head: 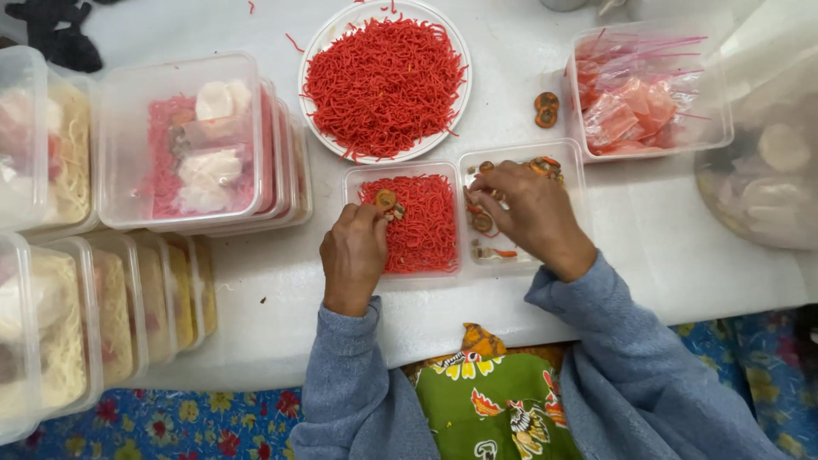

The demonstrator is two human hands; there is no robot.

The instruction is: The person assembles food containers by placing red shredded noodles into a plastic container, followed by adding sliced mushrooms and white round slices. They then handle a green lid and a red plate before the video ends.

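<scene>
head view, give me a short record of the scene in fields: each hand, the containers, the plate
left hand: left hand holds a small round orange slice over the red noodle container
right hand: right hand has its fingers in the clear slice container
plate: white plate heaped with red noodles
far right: tub of pink bags
left side: stacked filled containers
surface: white table

White table, crowded with food containers.
The table [665, 247] bore a plate [328, 51] of red noodles, clear tubs [179, 140], and two loose orange slices [546, 109].
</scene>
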